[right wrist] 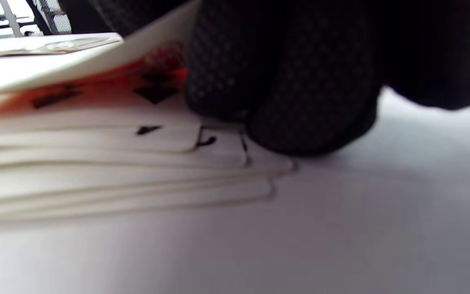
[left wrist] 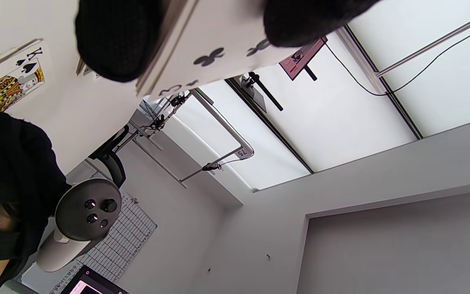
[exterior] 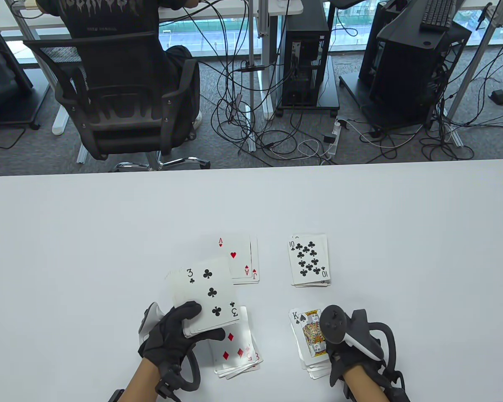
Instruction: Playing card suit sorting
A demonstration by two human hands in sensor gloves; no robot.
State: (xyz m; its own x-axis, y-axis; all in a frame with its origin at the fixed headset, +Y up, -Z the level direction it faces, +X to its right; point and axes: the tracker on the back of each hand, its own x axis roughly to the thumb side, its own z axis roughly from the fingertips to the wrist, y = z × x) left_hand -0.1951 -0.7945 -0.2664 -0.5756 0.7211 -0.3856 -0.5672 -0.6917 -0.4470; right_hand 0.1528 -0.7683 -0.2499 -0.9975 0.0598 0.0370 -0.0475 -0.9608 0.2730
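White table (exterior: 88, 234), seen from above. Left hand (exterior: 169, 335) curled around a held deck (exterior: 203, 299), thumb on top, three of clubs (exterior: 211, 293) uppermost and face up; deck raised above the diamonds pile (exterior: 237, 351), partly covering it. Same grip confirmed in the left wrist view: gloved fingers (left wrist: 116, 41) wrapped over the deck's edge, club pips visible. Right hand (exterior: 352, 339) lowered onto the spades pile (exterior: 312, 343), king of spades (exterior: 310, 333) on top; fingertips (right wrist: 284, 94) pressed together against the top card's corner, that card tilted up off the fanned stack beneath; whether pinched or merely pressed could not be told. Hearts pile (exterior: 239, 259), ace on top, placed just beyond the held deck. Clubs pile (exterior: 310, 261), ten on top, placed beyond the spades pile, apart from it. Beyond the table: office chair (exterior: 117, 96), seated person, computer towers (exterior: 306, 58), floor cables.
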